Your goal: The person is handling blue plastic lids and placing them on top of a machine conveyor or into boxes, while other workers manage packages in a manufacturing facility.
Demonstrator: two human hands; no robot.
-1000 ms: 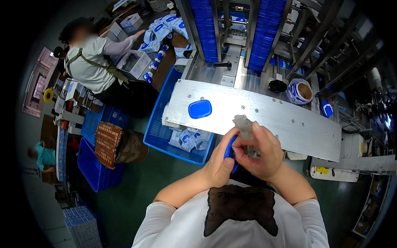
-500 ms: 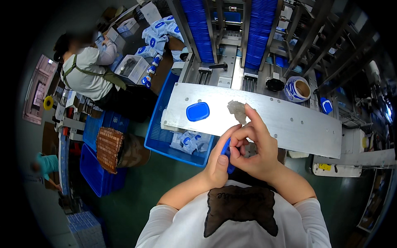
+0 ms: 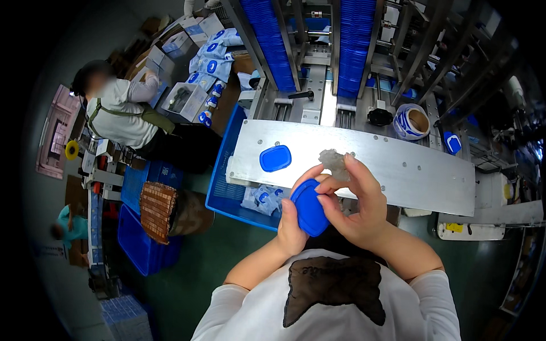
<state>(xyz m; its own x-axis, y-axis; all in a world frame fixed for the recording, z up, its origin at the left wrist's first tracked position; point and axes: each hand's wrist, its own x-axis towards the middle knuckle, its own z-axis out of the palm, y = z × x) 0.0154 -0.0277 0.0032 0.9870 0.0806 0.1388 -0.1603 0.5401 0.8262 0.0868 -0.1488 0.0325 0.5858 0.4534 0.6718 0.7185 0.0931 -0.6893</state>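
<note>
A blue plastic lid (image 3: 310, 209), rounded and oblong, is held up in front of my chest with its broad face toward me. My left hand (image 3: 291, 227) grips its left edge, thumb on the face and fingers behind. At the lid's right side, the thumb and bent fingers of my right hand (image 3: 364, 204) pinch the edge. A crumpled greyish cloth-like scrap (image 3: 334, 162) shows by my right index fingertip, seemingly tucked in that hand. Another blue lid (image 3: 275, 158) lies flat on the metal plate (image 3: 421, 182) beyond my hands.
Tall stacks of blue lids (image 3: 355, 51) stand in the machine's metal racks. A label roll (image 3: 412, 121) sits at the right. Under the plate's left end, a blue crate (image 3: 219, 193) holds wipe packs (image 3: 264, 199). At the left, a co-worker (image 3: 122, 108) works beside boxes.
The lid in my hands has turned from edge-on to face-on. My left hand has shifted slightly left along it. The greyish scrap has moved slightly nearer to me.
</note>
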